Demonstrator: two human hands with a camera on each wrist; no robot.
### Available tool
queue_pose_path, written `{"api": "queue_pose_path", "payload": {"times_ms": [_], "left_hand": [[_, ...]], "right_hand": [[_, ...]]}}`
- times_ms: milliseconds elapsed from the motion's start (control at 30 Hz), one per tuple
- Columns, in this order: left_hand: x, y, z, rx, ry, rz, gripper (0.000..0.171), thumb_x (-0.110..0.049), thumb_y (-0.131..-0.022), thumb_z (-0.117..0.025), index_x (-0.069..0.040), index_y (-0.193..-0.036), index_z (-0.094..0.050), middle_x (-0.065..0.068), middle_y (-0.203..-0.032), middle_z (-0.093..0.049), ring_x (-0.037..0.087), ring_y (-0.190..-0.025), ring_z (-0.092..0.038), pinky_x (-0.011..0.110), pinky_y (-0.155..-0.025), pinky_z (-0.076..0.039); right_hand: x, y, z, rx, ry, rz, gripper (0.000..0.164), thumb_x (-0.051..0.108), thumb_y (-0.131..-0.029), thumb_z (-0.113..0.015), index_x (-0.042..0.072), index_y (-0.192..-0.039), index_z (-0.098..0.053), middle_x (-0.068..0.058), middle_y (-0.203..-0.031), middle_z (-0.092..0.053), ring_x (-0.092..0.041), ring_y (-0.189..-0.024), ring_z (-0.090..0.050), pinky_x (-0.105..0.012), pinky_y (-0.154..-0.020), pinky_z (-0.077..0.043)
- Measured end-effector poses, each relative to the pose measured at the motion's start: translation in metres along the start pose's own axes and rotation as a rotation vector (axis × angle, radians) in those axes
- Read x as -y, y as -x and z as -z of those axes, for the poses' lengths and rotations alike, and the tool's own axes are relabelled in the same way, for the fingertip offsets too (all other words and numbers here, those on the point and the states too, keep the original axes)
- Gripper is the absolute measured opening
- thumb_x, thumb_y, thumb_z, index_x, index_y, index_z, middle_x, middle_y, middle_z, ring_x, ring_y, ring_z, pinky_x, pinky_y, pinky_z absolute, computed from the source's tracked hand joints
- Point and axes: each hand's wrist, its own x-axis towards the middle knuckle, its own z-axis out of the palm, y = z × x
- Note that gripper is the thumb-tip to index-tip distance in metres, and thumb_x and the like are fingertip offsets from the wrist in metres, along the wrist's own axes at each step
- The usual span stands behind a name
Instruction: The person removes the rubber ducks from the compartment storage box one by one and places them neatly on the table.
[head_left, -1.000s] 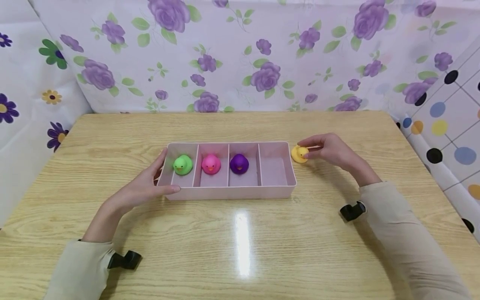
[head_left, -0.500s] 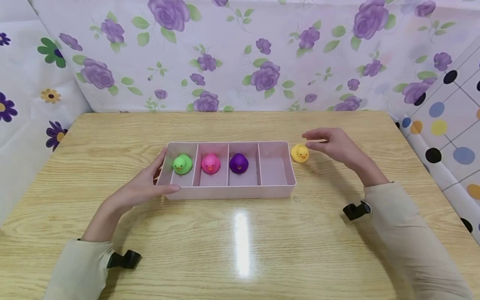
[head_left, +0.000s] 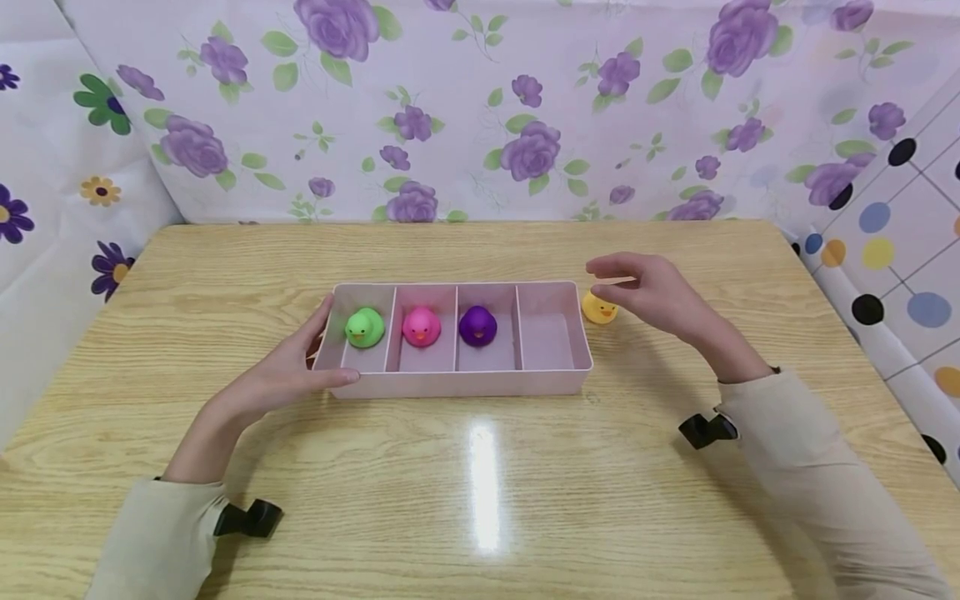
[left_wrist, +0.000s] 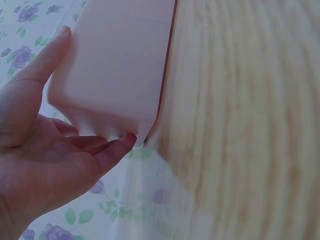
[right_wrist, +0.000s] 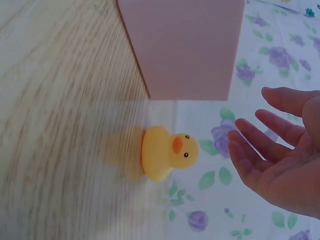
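A pale pink divided box (head_left: 457, 385) lies lengthwise across the table. From left to right its compartments hold a green rubber duck (head_left: 364, 328), a pink rubber duck (head_left: 422, 327) and a purple rubber duck (head_left: 478, 327); the rightmost one has nothing in it. My left hand (head_left: 281, 379) grips the box's left end, thumb along the front wall and fingers against the end wall (left_wrist: 100, 122). Just outside the right end, a yellow rubber duck (right_wrist: 162, 153) sits upright on the table. Above it hovers my right hand (head_left: 651, 292), fingers spread and holding nothing, partly hiding the duck in the head view.
The wooden table (head_left: 375, 483) reaches back to a flowered cloth (head_left: 480, 108). A dotted sheet (head_left: 900, 250) borders the right side. Black wrist mounts (head_left: 251, 518) sit at both sleeves.
My right hand has let go of the yellow duck and lifted off it, moving right, then slightly back left over it. The left hand and box have stayed put.
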Motion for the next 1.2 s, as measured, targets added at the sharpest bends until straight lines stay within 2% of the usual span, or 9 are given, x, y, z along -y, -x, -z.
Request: {"api": "queue_pose_path", "payload": {"times_ms": [233,467,867,1200], "left_hand": [[0.001,-0.001,0.0,-0.003,-0.008,-0.002,0.107,-0.023,-0.088,-0.072,-0.017,-0.155,0.011,0.024,-0.157,-0.007,0.041,-0.138,-0.02,0.056,-0.107,-0.023],[0.0,-0.001,0.001,-0.003,-0.002,0.005,0.107,-0.022,-0.088,-0.072,-0.017,-0.154,0.012,0.022,-0.158,-0.001,0.042,-0.14,-0.017,0.056,-0.108,-0.021],[0.0,0.0,0.001,-0.003,-0.008,0.006,0.108,-0.023,-0.088,-0.072,-0.019,-0.154,0.012,0.023,-0.158,-0.002,0.042,-0.139,-0.018,0.056,-0.108,-0.022],[0.0,-0.001,0.0,-0.001,0.016,-0.005,0.106,-0.02,-0.088,-0.071,-0.019,-0.155,0.011,0.022,-0.158,-0.002,0.042,-0.14,-0.017,0.056,-0.108,-0.022]], "right_hand": [[0.009,-0.001,-0.006,0.002,0.013,0.008,0.044,0.02,-0.096,-0.062,0.002,-0.135,-0.055,-0.018,-0.137,-0.052,-0.038,-0.114,-0.057,-0.046,-0.092,-0.047],[0.015,-0.006,-0.015,-0.018,0.013,0.031,0.038,0.012,-0.093,-0.064,0.001,-0.13,-0.06,-0.017,-0.133,-0.056,-0.036,-0.112,-0.058,-0.045,-0.09,-0.048],[0.03,-0.009,-0.025,0.078,0.044,0.162,0.034,0.008,-0.094,-0.063,-0.007,-0.125,-0.061,-0.021,-0.123,-0.061,-0.034,-0.114,-0.057,-0.044,-0.094,-0.046],[0.045,-0.018,-0.047,0.112,0.054,0.201,0.033,0.006,-0.092,-0.064,-0.006,-0.122,-0.063,-0.02,-0.12,-0.063,-0.032,-0.108,-0.062,-0.04,-0.09,-0.049]]}}
